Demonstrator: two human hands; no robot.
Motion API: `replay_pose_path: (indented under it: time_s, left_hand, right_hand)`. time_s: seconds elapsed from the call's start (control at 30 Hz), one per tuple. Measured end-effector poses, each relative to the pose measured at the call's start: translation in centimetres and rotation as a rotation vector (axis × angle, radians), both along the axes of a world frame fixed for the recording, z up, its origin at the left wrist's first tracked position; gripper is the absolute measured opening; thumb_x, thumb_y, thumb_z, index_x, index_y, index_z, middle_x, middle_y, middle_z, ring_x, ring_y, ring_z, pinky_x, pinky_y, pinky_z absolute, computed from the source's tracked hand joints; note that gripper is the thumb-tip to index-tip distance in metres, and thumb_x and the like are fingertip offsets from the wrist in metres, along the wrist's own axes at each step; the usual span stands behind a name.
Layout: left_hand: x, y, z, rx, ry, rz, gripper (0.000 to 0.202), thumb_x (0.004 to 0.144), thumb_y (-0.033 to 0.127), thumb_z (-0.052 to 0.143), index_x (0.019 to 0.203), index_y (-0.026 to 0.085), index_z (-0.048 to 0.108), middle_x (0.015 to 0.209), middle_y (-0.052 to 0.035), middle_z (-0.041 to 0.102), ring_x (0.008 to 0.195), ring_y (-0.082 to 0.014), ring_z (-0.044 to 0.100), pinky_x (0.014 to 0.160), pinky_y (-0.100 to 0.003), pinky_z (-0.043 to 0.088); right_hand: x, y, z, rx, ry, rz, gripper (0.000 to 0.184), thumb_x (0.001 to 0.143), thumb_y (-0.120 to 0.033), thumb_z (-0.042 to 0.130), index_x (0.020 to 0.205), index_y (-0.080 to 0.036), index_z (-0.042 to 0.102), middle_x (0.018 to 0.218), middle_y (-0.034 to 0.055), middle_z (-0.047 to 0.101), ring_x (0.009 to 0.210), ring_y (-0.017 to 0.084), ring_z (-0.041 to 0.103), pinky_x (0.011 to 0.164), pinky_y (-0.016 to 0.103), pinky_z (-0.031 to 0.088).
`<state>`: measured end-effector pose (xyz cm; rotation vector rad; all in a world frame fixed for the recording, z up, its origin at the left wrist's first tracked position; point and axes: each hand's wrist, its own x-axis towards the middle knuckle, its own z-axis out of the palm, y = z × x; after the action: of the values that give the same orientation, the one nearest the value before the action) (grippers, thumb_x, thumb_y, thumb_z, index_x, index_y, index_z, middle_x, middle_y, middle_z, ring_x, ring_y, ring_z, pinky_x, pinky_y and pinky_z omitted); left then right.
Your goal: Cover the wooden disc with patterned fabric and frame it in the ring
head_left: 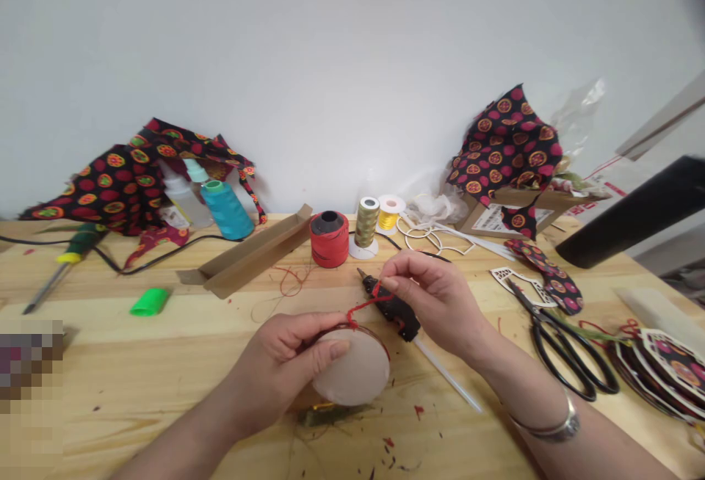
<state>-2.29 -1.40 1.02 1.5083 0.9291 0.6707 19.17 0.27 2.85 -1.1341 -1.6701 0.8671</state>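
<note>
My left hand [283, 362] grips a round white disc [352, 370] with a dark red edge, thumb across its face and fingers behind. A red cord [360, 309] comes off the disc's top edge. Its other end is pinched between the thumb and forefinger of my right hand [427, 296], a little up and to the right. Behind the cord a black glue gun [399, 315] lies on the table, partly covered by my right hand. A clear glue stick [449, 377] sticks out from its rear.
Red [329, 241], gold [366, 224] and blue [227, 210] thread spools stand at the back, near an open cardboard tray [253, 252]. Black scissors [567, 344] and decorated discs [661, 377] lie right. A screwdriver [63, 263] and green cap [149, 302] lie left. Patterned fabric [510, 139] hangs over a box.
</note>
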Motion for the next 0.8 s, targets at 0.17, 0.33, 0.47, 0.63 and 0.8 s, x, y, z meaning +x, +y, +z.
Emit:
replay_pose_path:
  time_s: [0.17,0.33,0.47,0.63,0.8]
  left_hand:
    - [0.0,0.0,-0.1,-0.005,-0.008,0.012,0.027,0.085,0.035,0.064,0.11,0.032,0.073,0.089,0.0018,0.078,0.074,-0.0159,0.066,0.064,-0.02,0.052]
    - [0.0,0.2,-0.3,0.005,-0.017,0.004,0.03,0.086,0.034,0.064,0.115,0.034,0.07,0.097,0.002,0.078,0.082,-0.0177,0.068,0.069,-0.022,0.054]
    - [-0.2,0.2,-0.5,0.033,-0.023,0.012,0.03,0.086,0.033,0.064,0.116,0.037,0.068,0.1,0.0036,0.077,0.086,-0.0166,0.069,0.072,-0.02,0.053]
    - [-0.3,0.2,-0.9,0.032,-0.033,0.024,0.032,0.086,0.033,0.064,0.118,0.035,0.067,0.105,0.002,0.076,0.088,-0.018,0.069,0.073,-0.022,0.054]
    - [-0.3,0.3,-1.1,0.046,-0.024,0.042,0.033,0.086,0.033,0.063,0.119,0.032,0.067,0.108,-0.0006,0.075,0.09,-0.0203,0.069,0.075,-0.026,0.055]
  right_hand:
    - [-0.4,-0.3,0.0,0.136,-0.027,0.098,0.012,0.084,-0.015,0.06,0.073,-0.02,0.065,0.074,0.0004,0.063,0.073,0.014,0.056,0.067,0.028,0.045]
    - [-0.6,-0.6,-0.3,0.157,-0.015,0.133,0.011,0.083,-0.014,0.062,0.073,-0.019,0.066,0.074,0.0009,0.062,0.073,0.014,0.056,0.069,0.029,0.046]
    - [-0.7,-0.7,-0.2,0.178,-0.003,0.146,0.009,0.083,-0.014,0.063,0.075,-0.018,0.067,0.076,0.0015,0.062,0.074,0.014,0.057,0.069,0.029,0.046]
    - [-0.8,-0.9,0.1,0.245,-0.037,0.14,0.009,0.083,-0.014,0.064,0.076,-0.019,0.067,0.075,0.0017,0.062,0.074,0.015,0.056,0.069,0.031,0.046]
    - [-0.7,-0.9,-0.2,0.349,-0.092,0.144,0.007,0.084,-0.016,0.063,0.079,-0.02,0.066,0.076,0.0016,0.061,0.075,0.015,0.056,0.071,0.032,0.046]
